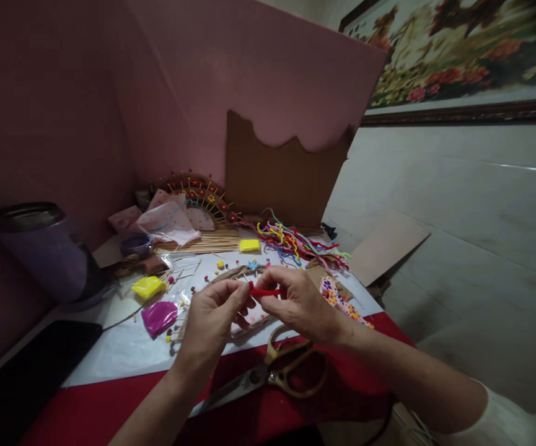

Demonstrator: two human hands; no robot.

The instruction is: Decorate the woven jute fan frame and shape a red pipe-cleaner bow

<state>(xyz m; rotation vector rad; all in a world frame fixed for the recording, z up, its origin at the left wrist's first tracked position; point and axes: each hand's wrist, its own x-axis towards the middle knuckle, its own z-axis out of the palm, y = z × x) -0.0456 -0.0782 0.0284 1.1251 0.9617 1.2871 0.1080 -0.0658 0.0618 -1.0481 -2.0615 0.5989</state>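
A short red fuzzy strip, like a pipe cleaner [264, 292], stretches between my two hands. My left hand [214, 310] pinches its left end, where it looks bunched or curled. The fingers of my right hand [302, 305] are closed on its other end. Beneath them, partly covered, lies a craft piece with a brown curved rim [236, 272] and pale patterned fabric, with small coloured beads on sticks around it. Gold-handled scissors [286, 376] lie spread below my right hand on the red cloth [132, 406].
Behind are a pile of coloured pipe cleaners [295, 241], a yellow packet [250, 245] and a decorated stick fan [202, 192]. To the left stand yellow and purple clay packets [158, 318], a purple tumbler [47, 254] and a dark flat device [39, 375]. Cardboard [281, 173] leans at the back.
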